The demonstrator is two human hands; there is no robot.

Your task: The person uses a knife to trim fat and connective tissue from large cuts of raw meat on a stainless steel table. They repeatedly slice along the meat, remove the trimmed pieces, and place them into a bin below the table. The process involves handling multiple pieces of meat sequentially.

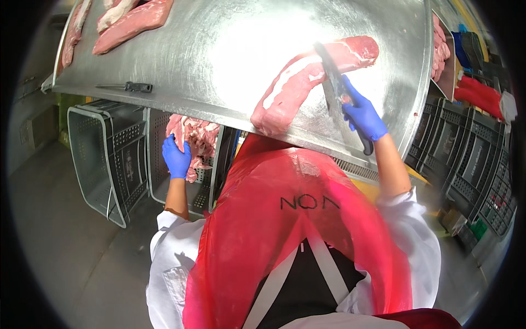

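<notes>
My right hand [361, 112], in a blue glove, is closed round a knife [331, 64] at the right of the steel table. The long blade points away from me and passes over a long pink meat loin [290, 93] with a white strip of fat. A black handle end shows below the hand. Low at the left, my blue-gloved left hand [177, 157] reaches into a grey crate [159, 175]. Its fingers are closed on a strip of pink meat [178, 133], above a heap of meat trimmings [203, 137].
More loins [134, 27] lie at the table's far left. A second knife [137, 87] rests near the front edge of the steel table [186, 66]. Another grey crate [90, 159] stands further left. Black crates [460, 148] and a tray of meat [440, 49] are at the right.
</notes>
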